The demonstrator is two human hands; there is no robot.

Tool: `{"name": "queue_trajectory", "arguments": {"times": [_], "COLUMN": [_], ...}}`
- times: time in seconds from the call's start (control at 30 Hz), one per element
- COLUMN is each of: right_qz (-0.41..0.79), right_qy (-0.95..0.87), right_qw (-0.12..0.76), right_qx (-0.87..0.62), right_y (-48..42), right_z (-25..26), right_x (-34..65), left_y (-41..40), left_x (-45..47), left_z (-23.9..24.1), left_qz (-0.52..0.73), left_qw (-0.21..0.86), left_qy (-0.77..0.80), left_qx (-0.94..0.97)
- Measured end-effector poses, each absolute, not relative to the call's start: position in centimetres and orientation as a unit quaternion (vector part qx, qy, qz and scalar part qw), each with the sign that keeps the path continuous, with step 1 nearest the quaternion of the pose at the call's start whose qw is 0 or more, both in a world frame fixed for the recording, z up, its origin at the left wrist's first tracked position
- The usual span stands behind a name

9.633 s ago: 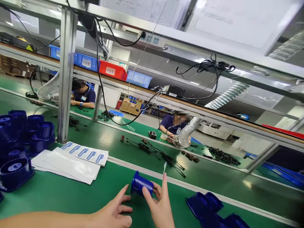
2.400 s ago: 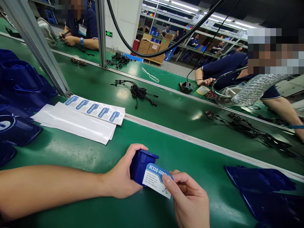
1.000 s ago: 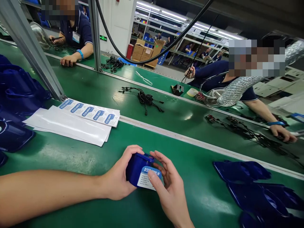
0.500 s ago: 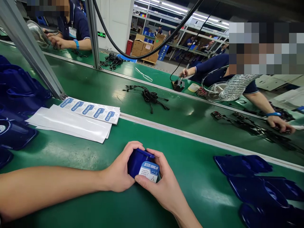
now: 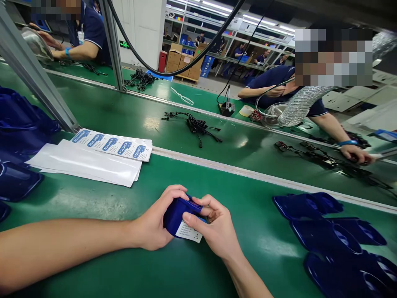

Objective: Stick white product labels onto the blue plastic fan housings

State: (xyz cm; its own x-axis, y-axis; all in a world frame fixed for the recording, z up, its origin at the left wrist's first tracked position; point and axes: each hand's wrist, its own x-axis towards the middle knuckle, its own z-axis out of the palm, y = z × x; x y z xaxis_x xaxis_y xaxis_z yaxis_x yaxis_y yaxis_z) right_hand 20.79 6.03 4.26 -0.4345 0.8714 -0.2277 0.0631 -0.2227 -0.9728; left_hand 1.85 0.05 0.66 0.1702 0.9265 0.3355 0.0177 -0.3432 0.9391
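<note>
A small dark blue plastic housing [image 5: 174, 215] rests on the green bench, held between both my hands. My left hand [image 5: 155, 221] wraps round its left side. My right hand [image 5: 214, 229] closes over its right side, with the thumb pressing a white and blue label [image 5: 188, 231] onto the face toward me. Most of the label's print is hidden under my fingers.
Label sheets [image 5: 113, 145] and blank backing strips [image 5: 83, 163] lie at the left. Blue housings [image 5: 18, 136] are piled at far left, more blue parts [image 5: 335, 240] at right. A belt carries black cable bundles [image 5: 195, 126]. Two people [image 5: 288, 87] work across it.
My right hand went from holding the loose label to pressing it flat on the housing, and now covers most of it. The cable bundle on the belt has drifted slightly.
</note>
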Motion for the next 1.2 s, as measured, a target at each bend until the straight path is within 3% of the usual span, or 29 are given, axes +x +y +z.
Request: {"name": "queue_trajectory", "arguments": {"times": [0.4,0.63,1.0,1.2], "right_qz": [0.631,0.625,0.570,0.617], "right_qy": [-0.568,-0.587,-0.657,-0.628], "right_qw": [0.319,0.311,0.247,0.247], "right_qx": [-0.422,-0.409,-0.428,-0.406], "right_y": [6.6,6.6,5.1,5.7], "right_z": [3.8,3.1,4.6,4.2], "right_x": [21.1,20.7,20.7,21.2], "left_y": [0.4,0.2,0.2,0.0], "left_x": [1.6,1.8,1.6,2.0], "left_z": [0.6,0.9,0.7,0.5], "left_qz": [0.529,0.537,0.547,0.552], "left_qw": [0.510,0.479,0.535,0.456], "left_qy": [0.355,0.385,0.366,0.386], "left_qx": [0.579,0.578,0.530,0.582]}}
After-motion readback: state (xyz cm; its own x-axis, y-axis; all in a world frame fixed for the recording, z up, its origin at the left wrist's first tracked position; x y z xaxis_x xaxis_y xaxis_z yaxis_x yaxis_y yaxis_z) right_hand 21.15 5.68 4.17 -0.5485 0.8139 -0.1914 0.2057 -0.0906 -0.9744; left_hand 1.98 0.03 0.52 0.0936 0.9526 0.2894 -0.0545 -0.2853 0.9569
